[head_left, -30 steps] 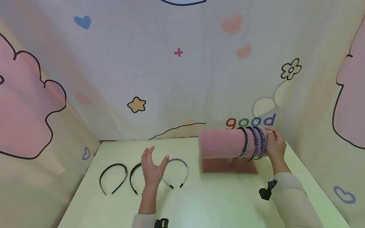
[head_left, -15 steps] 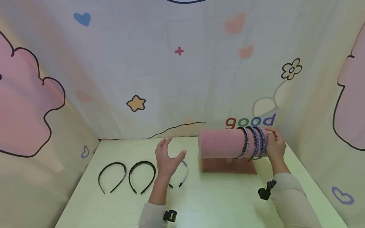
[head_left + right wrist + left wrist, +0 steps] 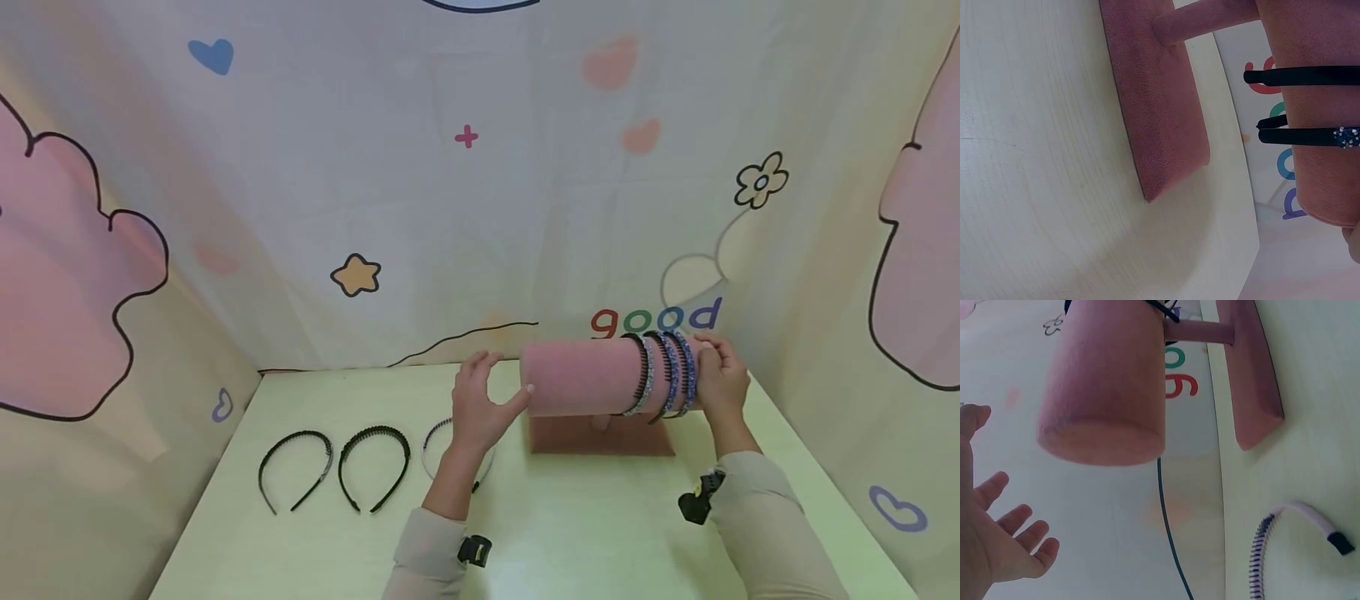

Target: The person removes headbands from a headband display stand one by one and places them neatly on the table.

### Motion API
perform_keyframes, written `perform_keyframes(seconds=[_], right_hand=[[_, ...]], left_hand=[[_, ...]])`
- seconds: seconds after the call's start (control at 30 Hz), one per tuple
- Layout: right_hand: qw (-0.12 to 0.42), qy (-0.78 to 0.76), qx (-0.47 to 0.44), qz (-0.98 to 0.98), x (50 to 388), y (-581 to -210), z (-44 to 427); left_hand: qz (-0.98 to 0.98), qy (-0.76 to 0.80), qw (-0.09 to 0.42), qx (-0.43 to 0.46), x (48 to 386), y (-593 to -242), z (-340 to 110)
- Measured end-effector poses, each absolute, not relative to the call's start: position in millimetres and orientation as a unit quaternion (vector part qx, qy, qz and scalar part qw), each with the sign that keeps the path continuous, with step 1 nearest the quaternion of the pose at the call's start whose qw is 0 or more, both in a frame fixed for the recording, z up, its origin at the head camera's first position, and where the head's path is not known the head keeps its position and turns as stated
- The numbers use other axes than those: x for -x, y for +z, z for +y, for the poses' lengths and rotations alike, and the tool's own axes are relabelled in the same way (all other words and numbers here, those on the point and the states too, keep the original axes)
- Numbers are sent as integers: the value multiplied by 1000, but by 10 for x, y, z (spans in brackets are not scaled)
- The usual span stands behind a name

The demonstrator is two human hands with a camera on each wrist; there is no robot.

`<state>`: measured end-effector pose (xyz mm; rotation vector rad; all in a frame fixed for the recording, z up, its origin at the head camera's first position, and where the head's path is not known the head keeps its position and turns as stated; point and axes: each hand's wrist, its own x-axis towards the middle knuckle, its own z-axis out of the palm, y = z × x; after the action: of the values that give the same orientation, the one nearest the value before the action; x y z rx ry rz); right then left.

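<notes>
A pink velvet headband stand (image 3: 585,377), a horizontal roll on a post and flat base (image 3: 1254,387), stands at the right of the table. Three black headbands with glittery beads, one of them a blue headband (image 3: 689,375), circle its right part. My right hand (image 3: 723,383) grips the roll's right end; only a bit of that hand (image 3: 1354,244) shows in the right wrist view. My left hand (image 3: 480,408), fingers spread and thumb apart, is beside the roll's left end and holds nothing. In the left wrist view, this hand (image 3: 997,544) is apart from the roll.
Three headbands lie in a row on the table (image 3: 570,525): a black headband with a silvery side (image 3: 300,432), a ridged black headband (image 3: 375,430) and a pale headband (image 3: 1259,562), partly behind my left arm. A printed curtain (image 3: 412,183) hangs behind.
My left hand has moved right, from over the table headbands to the roll's left end, uncovering the ridged black headband. The right hand stays on the stand.
</notes>
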<state>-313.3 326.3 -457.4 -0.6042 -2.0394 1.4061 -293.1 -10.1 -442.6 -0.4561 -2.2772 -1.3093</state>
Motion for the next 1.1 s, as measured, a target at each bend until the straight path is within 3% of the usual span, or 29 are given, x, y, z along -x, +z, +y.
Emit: perform_keyframes(seconds=[0.23,0.9,1.1], right_hand=[[286,533,231,-762,3099,-4560,3269],[274,533,221,-769,3109,-4545,3261],[291,518,215,-775,3120,-4563,3267]], left_hand=[[-854,-435,208,195,2927,-4353,186],[-888,-332,211,237,2997,-4200,683],[-904,-263,235,242,3053,-4163,781]])
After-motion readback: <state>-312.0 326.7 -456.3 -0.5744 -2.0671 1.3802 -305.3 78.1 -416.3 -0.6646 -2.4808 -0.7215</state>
